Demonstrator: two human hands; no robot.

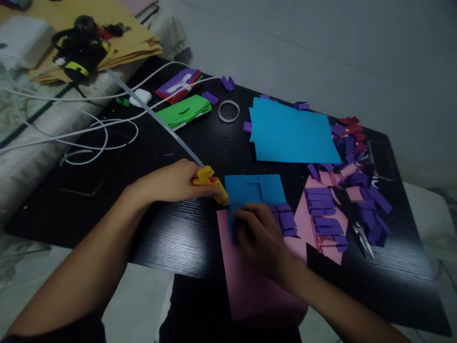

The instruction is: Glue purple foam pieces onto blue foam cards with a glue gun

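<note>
My left hand (171, 182) is closed around a yellow hot glue gun (211, 182), with a long clear glue stick (160, 121) running out of its back. The nozzle points down at the left edge of a blue paper piece (237, 186). That piece lies partly on a pink sheet (259, 295) at the table's front. Over its lower part my right hand (262, 238) has its fingers curled together; what they pinch is hidden and dark. Folded purple paper strips (287, 220) sit just right of those fingers, on the blue piece.
Blue sheets (293, 133) lie behind. To the right are purple paper pieces (371, 219), pink paper (303, 224) and scissors (363, 240). A tape ring (229, 111), green bundle (189, 112), white earbud case (140, 97) and loose white cables (103, 121) occupy the back left.
</note>
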